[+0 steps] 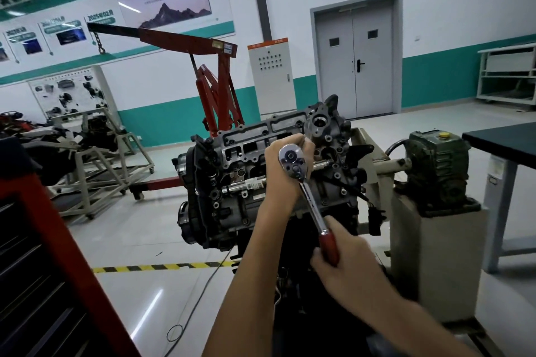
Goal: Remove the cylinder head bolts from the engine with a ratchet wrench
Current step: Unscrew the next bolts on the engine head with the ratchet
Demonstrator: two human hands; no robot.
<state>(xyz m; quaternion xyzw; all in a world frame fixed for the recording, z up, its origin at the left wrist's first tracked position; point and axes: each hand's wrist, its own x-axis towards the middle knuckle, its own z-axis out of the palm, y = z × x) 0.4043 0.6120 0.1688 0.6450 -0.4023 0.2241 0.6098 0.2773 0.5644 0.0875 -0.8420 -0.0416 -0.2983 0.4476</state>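
Your left hand (274, 181) cups the head of the ratchet wrench (312, 207), fingers curled behind it, likely steadying the socket on a bolt hidden underneath on the engine (232, 159). Your right hand (348, 264) wraps the red handle low down, for leverage.

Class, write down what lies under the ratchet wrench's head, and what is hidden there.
The left hand wraps beneath the head of the ratchet wrench, against the engine. Hand and wrench head cover any socket or bolt below, so neither shows.
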